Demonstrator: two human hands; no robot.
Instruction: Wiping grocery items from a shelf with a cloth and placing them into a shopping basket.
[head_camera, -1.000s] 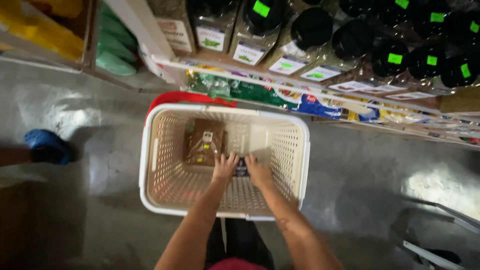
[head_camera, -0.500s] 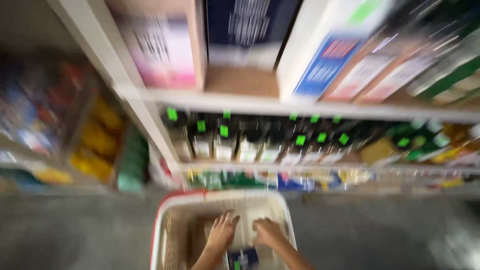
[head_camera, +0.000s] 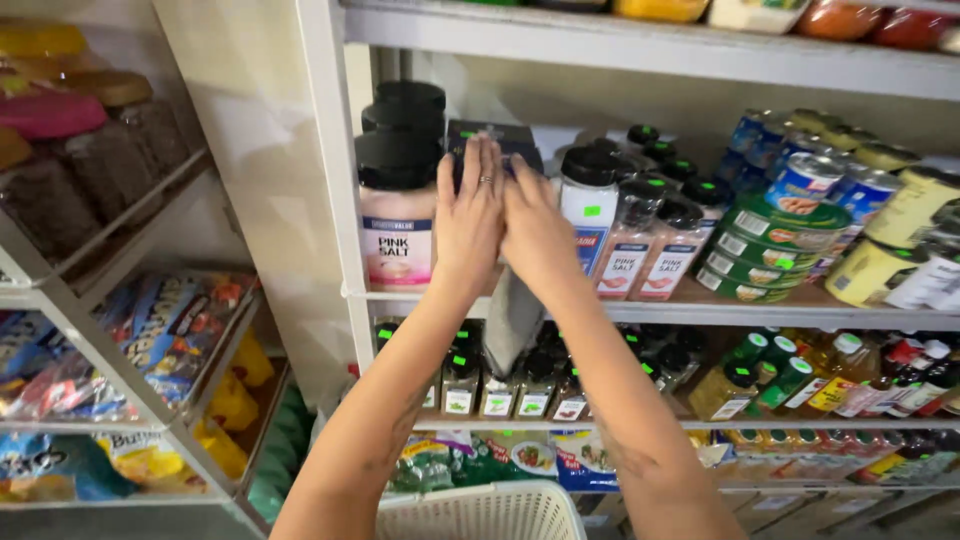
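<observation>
Both my arms reach up to the middle shelf (head_camera: 700, 310). My left hand (head_camera: 470, 215) and my right hand (head_camera: 535, 230) lie side by side, fingers stretched out, flat against a dark box (head_camera: 495, 135) that they hold at the shelf's front. My left hand wears a ring. The box sits between a large pink salt jar with a black lid (head_camera: 400, 215) on its left and smaller black-lidded salt shakers (head_camera: 625, 245) on its right. Most of the box is hidden behind my hands.
A white plastic basket (head_camera: 480, 512) is below my arms. Stacked tins (head_camera: 790, 230) fill the shelf's right side. Small bottles with green stickers (head_camera: 500, 385) stand one shelf down. Snack bags (head_camera: 170, 320) fill the rack at left.
My hands have risen from inside the basket up to the middle shelf with the dark box. The view has tilted up from the floor to the shelves.
</observation>
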